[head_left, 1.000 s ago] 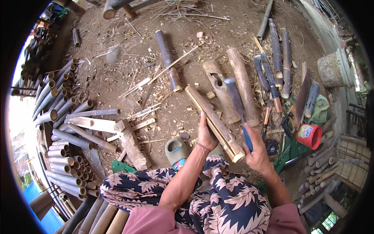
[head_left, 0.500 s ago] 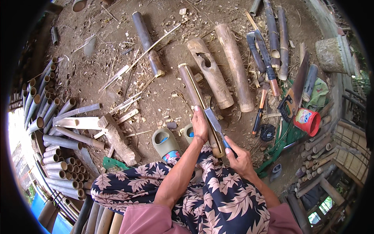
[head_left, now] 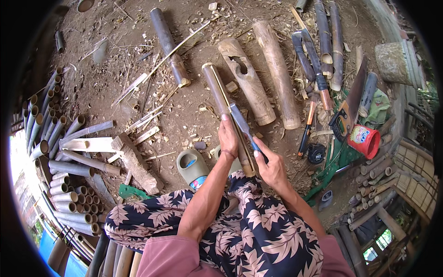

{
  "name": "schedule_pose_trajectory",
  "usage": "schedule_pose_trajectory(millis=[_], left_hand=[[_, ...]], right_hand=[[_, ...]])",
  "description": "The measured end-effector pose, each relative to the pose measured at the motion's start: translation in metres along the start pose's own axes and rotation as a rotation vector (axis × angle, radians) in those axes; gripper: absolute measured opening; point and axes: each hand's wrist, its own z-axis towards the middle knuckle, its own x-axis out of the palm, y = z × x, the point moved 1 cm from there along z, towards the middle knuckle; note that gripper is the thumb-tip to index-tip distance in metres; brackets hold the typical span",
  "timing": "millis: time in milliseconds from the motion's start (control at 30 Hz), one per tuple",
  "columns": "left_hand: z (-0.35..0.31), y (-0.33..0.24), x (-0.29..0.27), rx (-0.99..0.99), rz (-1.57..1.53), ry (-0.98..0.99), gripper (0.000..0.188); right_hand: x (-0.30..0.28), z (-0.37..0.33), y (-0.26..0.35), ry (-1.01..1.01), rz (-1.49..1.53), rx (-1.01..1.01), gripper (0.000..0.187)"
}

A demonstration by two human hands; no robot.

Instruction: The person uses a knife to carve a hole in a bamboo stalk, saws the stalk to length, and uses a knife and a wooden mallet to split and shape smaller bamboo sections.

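In my left hand is a brown bamboo tube with a long slot cut along its side; the fingers wrap round it below its middle. The tube slants away from me, its near end close to my lap. My right hand is closed on the blue handle of a chisel. Its flat metal blade lies along the slot, pointing away from me, just beyond my left fingertips. Right of the tube, a thick bamboo piece with a ragged hole lies on the ground.
Another thick bamboo length lies farther right. Beyond are a handsaw, large knives, a black tape measure and a red tub. Bamboo tubes are stacked at left, near a wooden block. Shavings cover the dirt floor.
The chisel has moved away from me along the slot, and my right hand went with it. The bamboo tube and my left hand have shifted slightly left and away.
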Motion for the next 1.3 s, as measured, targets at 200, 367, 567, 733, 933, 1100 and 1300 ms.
schedule_pose_trajectory(millis=[200,367,567,733,933,1100,1300], left_hand=[[0.003,-0.009,-0.003,-0.008,0.022,-0.010,0.069],[0.021,0.018,-0.017,0.080,0.079,-0.041,0.069],[0.005,0.005,-0.008,0.052,0.115,-0.053,0.069],[0.002,-0.006,-0.005,0.105,0.148,-0.092,0.069],[0.019,0.007,-0.018,0.043,0.118,-0.009,0.072],[0.010,-0.002,-0.008,0.032,-0.005,0.001,0.070],[0.015,0.001,-0.023,-0.279,-0.298,0.076,0.077]], right_hand=[[0.007,0.005,-0.005,-0.017,0.014,0.005,0.038],[0.022,-0.011,0.000,-0.032,0.031,-0.124,0.039],[0.028,0.028,0.004,-0.046,0.010,-0.059,0.040],[0.030,0.057,0.010,-0.017,-0.007,0.025,0.041],[0.048,0.093,0.010,-0.005,0.030,0.060,0.042],[0.046,0.137,0.013,-0.043,-0.087,0.030,0.043],[-0.009,0.055,0.048,0.001,0.180,0.153,0.046]])
